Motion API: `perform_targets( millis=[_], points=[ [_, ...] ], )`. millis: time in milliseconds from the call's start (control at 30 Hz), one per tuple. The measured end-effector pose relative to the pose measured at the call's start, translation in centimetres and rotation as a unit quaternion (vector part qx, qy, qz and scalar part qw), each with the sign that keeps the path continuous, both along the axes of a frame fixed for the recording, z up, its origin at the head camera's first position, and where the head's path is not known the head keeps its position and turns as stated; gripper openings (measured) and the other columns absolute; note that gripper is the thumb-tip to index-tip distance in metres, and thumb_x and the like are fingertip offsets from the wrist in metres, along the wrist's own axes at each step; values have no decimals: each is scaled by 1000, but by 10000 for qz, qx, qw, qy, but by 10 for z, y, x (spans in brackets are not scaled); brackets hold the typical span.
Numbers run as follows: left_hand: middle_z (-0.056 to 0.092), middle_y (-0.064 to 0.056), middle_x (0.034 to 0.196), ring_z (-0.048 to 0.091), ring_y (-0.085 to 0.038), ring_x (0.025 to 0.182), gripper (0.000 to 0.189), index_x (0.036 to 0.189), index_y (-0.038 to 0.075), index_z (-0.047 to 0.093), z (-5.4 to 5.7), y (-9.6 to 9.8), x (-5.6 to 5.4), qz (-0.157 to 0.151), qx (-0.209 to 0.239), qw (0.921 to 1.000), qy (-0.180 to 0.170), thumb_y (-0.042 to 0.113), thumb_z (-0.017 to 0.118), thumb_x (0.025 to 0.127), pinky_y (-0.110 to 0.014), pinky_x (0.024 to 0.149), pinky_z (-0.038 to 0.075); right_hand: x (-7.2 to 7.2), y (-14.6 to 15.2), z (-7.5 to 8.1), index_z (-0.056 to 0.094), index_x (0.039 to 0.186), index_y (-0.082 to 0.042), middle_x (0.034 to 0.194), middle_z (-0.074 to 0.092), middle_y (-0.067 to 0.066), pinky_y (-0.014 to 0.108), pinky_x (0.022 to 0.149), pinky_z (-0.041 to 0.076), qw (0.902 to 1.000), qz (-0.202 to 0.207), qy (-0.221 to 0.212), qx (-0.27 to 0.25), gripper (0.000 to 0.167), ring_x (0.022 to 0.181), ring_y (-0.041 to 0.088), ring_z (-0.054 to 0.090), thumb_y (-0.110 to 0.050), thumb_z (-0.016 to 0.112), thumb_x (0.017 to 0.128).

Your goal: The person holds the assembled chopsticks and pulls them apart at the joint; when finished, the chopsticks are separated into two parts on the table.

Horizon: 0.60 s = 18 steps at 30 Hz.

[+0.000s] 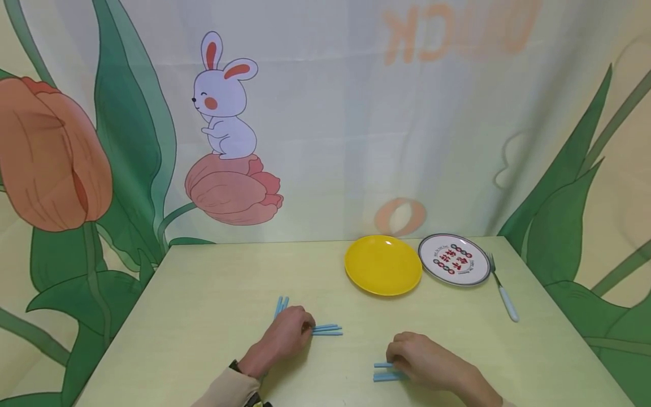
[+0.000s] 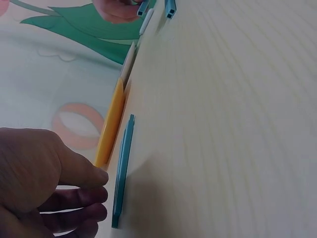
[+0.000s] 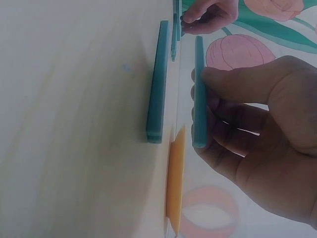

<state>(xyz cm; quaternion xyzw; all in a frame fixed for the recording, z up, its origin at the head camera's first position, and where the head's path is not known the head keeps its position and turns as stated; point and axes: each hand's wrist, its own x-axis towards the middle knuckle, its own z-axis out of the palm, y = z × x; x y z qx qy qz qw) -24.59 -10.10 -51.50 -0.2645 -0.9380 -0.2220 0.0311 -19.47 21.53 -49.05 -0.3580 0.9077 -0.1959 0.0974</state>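
Several slim light-blue sticks (image 1: 327,329) lie on the table beside my left hand (image 1: 291,332), and more blue sticks (image 1: 279,305) show just behind it. In the left wrist view the thumb and fingertips are loosely bent with nothing between them, close to the blue sticks (image 2: 123,171). My right hand (image 1: 424,362) pinches one blue stick (image 3: 199,94) between thumb and fingers, raised off the tabletop. Below it, other blue sticks (image 1: 389,376) lie on the table, partly covered by that hand in the head view.
A yellow plate (image 1: 383,265) stands toward the back of the table (image 1: 218,282). To its right are a white plate (image 1: 437,254) with a printed pattern and a fork (image 1: 507,302) with a pale handle. A printed curtain (image 1: 315,113) hangs behind the table.
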Motion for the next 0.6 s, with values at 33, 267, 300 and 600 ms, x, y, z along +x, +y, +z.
perform_targets(
  millis=[33,267,300,600],
  points=[
    [61,3,75,50,-7,69,11,85,5,76,0,0,1,7,13,10000,-12,2,66,82,-22,64,43,0,0,0,71,93,-19,85,58,-18,22,76,51,10000,-25,-33,19,10,77,-4,50,-11,65,91],
    [63,2,77,53,-8,71,14,87,4,76,2,-2,5,57,98,9999,-20,1,65,80,-23,65,45,-1,0,-2,71,94,-19,85,58,-18,22,75,51,9999,-38,-99,33,9,77,-4,50,-13,65,92],
    [63,2,77,53,-8,71,13,87,4,76,2,-3,7,64,102,9999,14,1,65,79,-24,65,45,-1,0,-2,71,94,-19,85,58,-18,22,76,51,9999,-36,-108,26,9,78,-4,50,-13,65,92],
    [63,3,77,52,-6,70,12,89,5,76,2,-5,16,166,55,9998,-90,3,69,80,-22,64,44,-1,0,-1,71,93,-19,86,60,-17,23,76,51,9999,-20,-168,24,10,78,-4,50,-12,65,91]
  ],
)
